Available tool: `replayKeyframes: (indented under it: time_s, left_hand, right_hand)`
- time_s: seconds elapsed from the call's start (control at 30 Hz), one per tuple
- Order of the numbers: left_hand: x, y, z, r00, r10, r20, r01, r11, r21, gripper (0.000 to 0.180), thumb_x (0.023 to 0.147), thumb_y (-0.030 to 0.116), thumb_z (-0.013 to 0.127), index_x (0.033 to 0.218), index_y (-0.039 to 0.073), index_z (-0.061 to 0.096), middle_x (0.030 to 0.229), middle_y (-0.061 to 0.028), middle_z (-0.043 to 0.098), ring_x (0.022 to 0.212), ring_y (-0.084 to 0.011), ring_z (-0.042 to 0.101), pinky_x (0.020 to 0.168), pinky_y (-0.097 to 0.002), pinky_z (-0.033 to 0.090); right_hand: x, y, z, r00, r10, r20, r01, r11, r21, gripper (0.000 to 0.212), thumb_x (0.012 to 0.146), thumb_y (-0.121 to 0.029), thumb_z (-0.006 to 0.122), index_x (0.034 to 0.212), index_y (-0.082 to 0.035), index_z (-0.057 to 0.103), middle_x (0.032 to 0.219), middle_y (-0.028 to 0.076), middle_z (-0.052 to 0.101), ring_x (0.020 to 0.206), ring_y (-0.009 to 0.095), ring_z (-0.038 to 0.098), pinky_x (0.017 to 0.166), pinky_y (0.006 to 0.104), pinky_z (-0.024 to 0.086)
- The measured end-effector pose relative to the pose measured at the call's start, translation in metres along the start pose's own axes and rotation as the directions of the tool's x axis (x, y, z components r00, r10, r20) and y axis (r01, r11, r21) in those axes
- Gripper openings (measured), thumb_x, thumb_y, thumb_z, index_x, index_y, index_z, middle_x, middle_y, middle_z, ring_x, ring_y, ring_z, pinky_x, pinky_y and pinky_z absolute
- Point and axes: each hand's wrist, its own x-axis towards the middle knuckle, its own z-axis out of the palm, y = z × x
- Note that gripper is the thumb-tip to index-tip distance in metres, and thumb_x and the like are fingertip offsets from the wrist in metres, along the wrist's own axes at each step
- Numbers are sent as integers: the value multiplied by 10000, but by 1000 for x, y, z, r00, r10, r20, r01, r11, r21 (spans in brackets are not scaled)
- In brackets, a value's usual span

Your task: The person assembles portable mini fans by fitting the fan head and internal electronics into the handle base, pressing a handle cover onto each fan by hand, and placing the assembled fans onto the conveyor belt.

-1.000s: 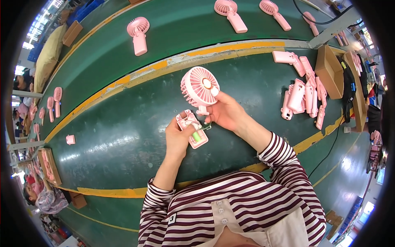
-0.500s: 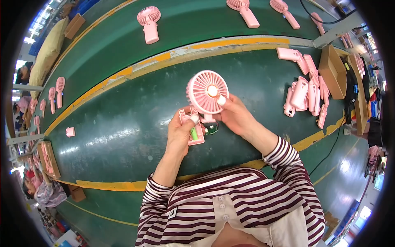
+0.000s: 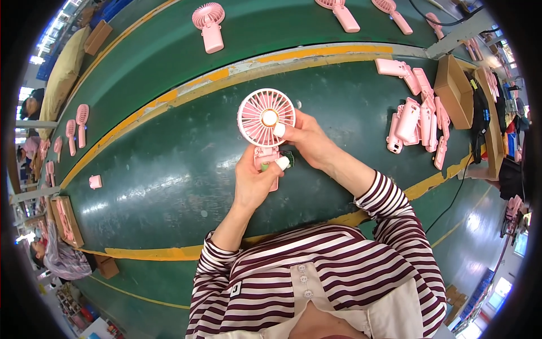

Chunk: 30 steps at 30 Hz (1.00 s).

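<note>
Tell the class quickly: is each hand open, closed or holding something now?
Left hand: closed, holding the pink fan handle.
Right hand: closed, holding the round fan head, thumb on its front.

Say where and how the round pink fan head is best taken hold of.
Grip the fan head by its rim, probably best from the person's right, thumb in front and fingers behind. It is round, its ribbed face turned toward the camera, and the left hand holds the pink handle shell just below, leaving the right edge easier to reach. The right hand holds it there.
</note>
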Motion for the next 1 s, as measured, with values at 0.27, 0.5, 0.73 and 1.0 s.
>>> replayKeyframes:
  time_s: [0.27, 0.5, 0.73, 1.0]
  left_hand:
    - [2, 2, 3, 998, 34, -43, -35, 999, -24, 336, 759, -10, 622, 1070, -3, 497, 865, -54, 580, 676, -99, 576, 556, -237, 501]
    - [9, -2, 3, 998, 46, -45, -48, 998, -37, 282, 841, 126, 571, 1083, 5, 494, 787, -52, 591, 626, -95, 568, 537, -246, 502]
    - [39, 5, -11, 972, -219, -82, 192, 947, -257, 205, 864, 221, 515, 886, 17, 520, 626, -103, 580, 439, -194, 558, 380, -295, 459]
    - [42, 7, -32, 951, -302, 59, 295, 838, -460, 275, 873, 272, 414, 927, 16, 497, 636, -122, 552, 432, -243, 550, 364, -343, 480]
  right_hand:
    - [0, -5, 11, 998, -56, -32, 54, 997, -46, 409, 785, -129, 620, 1152, -19, 476, 1054, 43, 571, 949, 109, 526, 847, 275, 411]
    - [2, -7, 8, 996, -60, -62, 55, 996, -74, 410, 785, -115, 615, 1155, -12, 472, 1046, 44, 572, 938, 110, 530, 833, 265, 417]
    - [5, -2, -19, 934, -356, -32, 246, 704, -666, 413, 774, -126, 620, 1139, 1, 474, 987, 82, 572, 896, 169, 549, 815, 275, 419]
    - [8, 1, 1, 473, -639, 607, 619, -250, -745, 314, 592, -47, 653, 898, -59, 588, 950, 72, 547, 834, 268, 524, 770, 401, 403]
